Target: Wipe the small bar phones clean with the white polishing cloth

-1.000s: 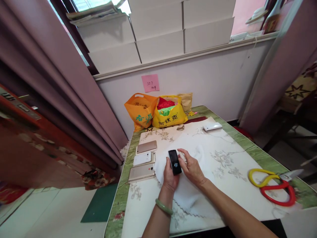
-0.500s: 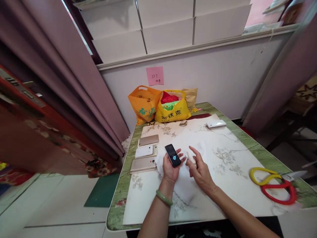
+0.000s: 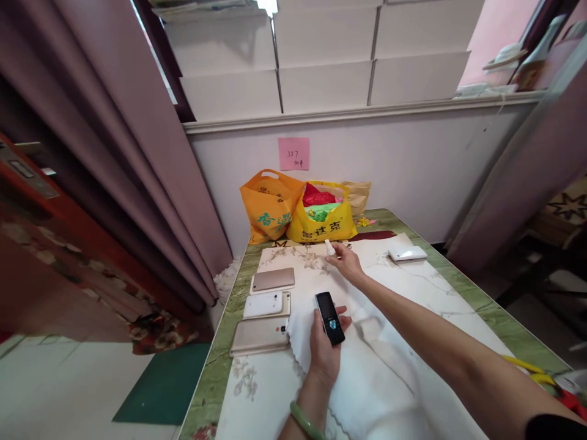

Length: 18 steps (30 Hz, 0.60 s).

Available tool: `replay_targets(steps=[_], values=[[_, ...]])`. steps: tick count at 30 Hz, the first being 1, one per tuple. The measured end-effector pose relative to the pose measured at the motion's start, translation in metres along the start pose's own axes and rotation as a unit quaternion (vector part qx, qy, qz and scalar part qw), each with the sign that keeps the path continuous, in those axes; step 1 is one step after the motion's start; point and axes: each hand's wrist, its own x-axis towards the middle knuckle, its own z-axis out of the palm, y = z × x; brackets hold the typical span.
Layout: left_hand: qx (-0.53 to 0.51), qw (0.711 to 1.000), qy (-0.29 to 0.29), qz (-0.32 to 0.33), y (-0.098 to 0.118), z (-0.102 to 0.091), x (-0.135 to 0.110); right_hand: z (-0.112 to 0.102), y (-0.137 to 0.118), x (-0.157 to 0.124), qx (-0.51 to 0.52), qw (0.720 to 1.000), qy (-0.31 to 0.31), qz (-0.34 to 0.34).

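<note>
My left hand [image 3: 326, 351] holds a black keypad mobile phone [image 3: 330, 319], its screen and round silver-blue button facing up. Its fingers support the phone from beneath and along the side. My right hand [image 3: 345, 261] reaches to the far part of the table, its fingers closed on a small white bottle [image 3: 329, 247], partly hidden by them. Beneath both arms spreads a white cloth [image 3: 362, 379] with a scalloped edge. Left of the phone lie several smartphones: a gold one [image 3: 274, 279], a white one [image 3: 262, 304] and a larger gold one [image 3: 259, 335].
An orange bag [image 3: 268, 211] and a yellow bag [image 3: 328, 229] stand at the table's back against the wall. A white device [image 3: 407, 253] lies at the back right. Yellow-and-red scissors [image 3: 532, 370] show partly behind my right forearm.
My right hand has moved forward and left, away from the phone, carrying the white bottle to the far side. My left hand still holds the phone, and the view has shifted.
</note>
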Motion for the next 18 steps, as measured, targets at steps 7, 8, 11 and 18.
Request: replay_targets(steps=[7, 8, 11, 18], values=[[0.003, 1.0, 0.01, -0.011, -0.001, 0.001, 0.001, 0.048, 0.023, 0.012, -0.079, 0.997, -0.001, 0.0], [0.006, 1.0, 0.009, -0.012, 0.0, 0.001, 0.001, 0.051, 0.026, 0.012, -0.086, 0.996, -0.002, 0.003], [0.01, 1.0, 0.008, -0.013, 0.0, 0.001, 0.001, 0.053, 0.029, 0.012, -0.093, 0.996, -0.009, 0.007], [0.01, 1.0, -0.008, -0.02, 0.002, 0.002, 0.004, -0.016, -0.004, -0.022, -0.017, 0.999, 0.039, -0.021]])
